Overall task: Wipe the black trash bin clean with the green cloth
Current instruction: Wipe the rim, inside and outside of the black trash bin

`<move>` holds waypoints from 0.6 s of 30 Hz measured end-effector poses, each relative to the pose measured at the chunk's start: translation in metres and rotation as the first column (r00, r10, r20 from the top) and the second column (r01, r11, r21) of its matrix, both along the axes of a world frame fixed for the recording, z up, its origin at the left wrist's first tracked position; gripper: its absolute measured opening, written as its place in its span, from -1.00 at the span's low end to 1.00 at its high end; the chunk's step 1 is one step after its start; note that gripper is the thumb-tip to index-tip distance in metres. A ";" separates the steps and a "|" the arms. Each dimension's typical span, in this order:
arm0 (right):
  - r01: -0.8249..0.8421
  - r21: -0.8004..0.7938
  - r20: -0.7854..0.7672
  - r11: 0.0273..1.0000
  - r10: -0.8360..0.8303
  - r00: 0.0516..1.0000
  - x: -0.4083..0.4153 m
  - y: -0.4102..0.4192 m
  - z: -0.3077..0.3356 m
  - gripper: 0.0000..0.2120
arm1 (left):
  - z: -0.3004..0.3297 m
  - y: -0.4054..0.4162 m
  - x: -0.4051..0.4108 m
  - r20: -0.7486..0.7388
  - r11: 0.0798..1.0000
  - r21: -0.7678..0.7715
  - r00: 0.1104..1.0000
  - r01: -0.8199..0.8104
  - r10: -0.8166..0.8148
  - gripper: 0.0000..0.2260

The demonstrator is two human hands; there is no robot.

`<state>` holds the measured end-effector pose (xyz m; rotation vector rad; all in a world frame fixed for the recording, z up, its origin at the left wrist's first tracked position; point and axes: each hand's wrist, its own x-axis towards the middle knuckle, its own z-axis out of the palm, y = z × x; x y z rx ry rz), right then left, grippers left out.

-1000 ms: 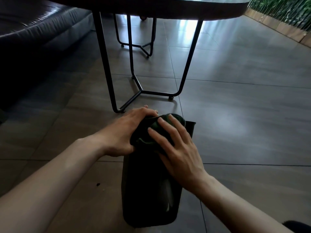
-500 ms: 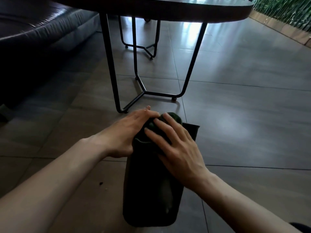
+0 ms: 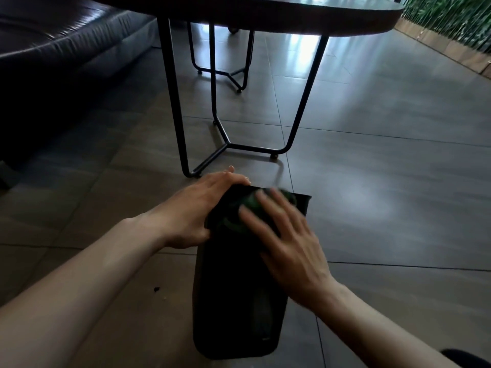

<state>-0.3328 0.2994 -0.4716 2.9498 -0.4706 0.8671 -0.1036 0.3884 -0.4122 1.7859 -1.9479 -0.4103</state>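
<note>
Black plastic, one trash bin (image 3: 236, 301), lying on its side on the tiled floor, mouth pointing away toward the table legs (image 3: 212, 107). It looks light, stiff and smooth, likely to skid, so bracing near the rim makes sense. Left hand (image 3: 196, 211) curls its fingers over that end. Right hand (image 3: 287, 240), fingers spread flat, presses one soft green cloth (image 3: 248, 208) onto the upper side.

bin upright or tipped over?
Tipped: the black trash bin lies lengthwise on the tiled floor, open rim pointing away toward the table legs.
</note>
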 end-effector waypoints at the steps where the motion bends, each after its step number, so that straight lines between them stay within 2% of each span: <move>1: 0.079 0.059 0.050 0.995 -0.082 0.995 0.010 -0.002 0.006 -0.40 | 0.000 0.000 -0.002 -0.007 1.000 -0.009 1.000 -0.001 0.000 -0.17; 3: 0.079 0.046 0.051 0.996 -0.081 0.995 0.018 0.009 -0.001 -0.33 | 0.000 0.000 0.000 -0.008 1.000 -0.007 1.000 -0.018 0.017 -0.19; 5: -0.087 -0.083 -0.061 0.993 0.082 0.995 0.004 0.029 -0.032 -0.33 | 0.000 0.002 0.005 0.018 0.999 0.021 0.999 -0.039 0.039 -0.15; 7: -0.318 -0.227 -0.276 0.921 0.253 0.927 -0.024 0.049 -0.068 -0.35 | -0.001 0.005 0.011 0.055 0.997 0.057 0.997 -0.058 0.055 -0.06; 9: -0.478 -0.361 -0.468 0.801 0.288 0.836 -0.047 0.052 -0.085 -0.40 | -0.001 0.005 0.009 0.066 0.997 0.065 0.997 -0.048 0.044 -0.02; 10: -0.518 -0.381 -0.504 0.766 0.297 0.811 -0.051 0.048 -0.085 -0.44 | -0.001 0.004 0.007 0.068 0.997 0.059 0.997 -0.042 0.037 -0.01; 12: -0.498 -0.342 -0.466 0.797 0.317 0.826 -0.045 0.032 -0.073 -0.46 | 0.001 0.002 0.004 0.069 0.998 0.048 0.997 -0.040 0.036 -0.02; 14: -0.365 -0.270 -0.309 0.891 0.279 0.909 -0.029 0.016 -0.046 -0.45 | 0.001 0.001 0.003 0.058 0.999 0.034 0.998 -0.030 0.028 -0.05; 16: -0.156 -0.159 -0.133 0.975 0.135 0.982 -0.008 0.002 -0.019 -0.43 | 0.001 0.000 0.001 0.024 1.000 0.009 1.000 -0.007 0.007 -0.12; 18: -0.004 -0.036 -0.004 0.999 0.004 1.000 0.009 -0.002 -0.005 -0.41 | 0.001 -0.001 -0.001 -0.010 1.000 -0.015 1.000 -0.004 0.004 -0.18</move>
